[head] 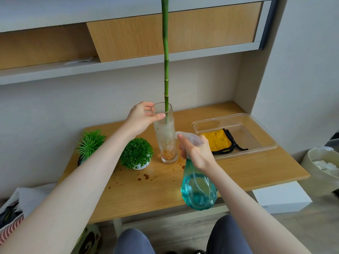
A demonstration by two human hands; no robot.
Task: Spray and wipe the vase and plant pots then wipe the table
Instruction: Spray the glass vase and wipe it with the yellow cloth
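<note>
Spraying is in hand: your left hand (141, 116) grips the glass vase (166, 132) rim, your right hand (195, 153) clasps the spray bottle (198, 187) beside it, nozzle seemingly vase-ward. Next, fetch the yellow cloth (219, 140).

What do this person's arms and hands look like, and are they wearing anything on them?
Both forearms are bare as far as the view shows: no sleeves, gloves, watch or bracelet. The left hand and right hand show no rings. Fingernails are short and unpainted. Below, the knees wear blue-grey trousers.
</note>
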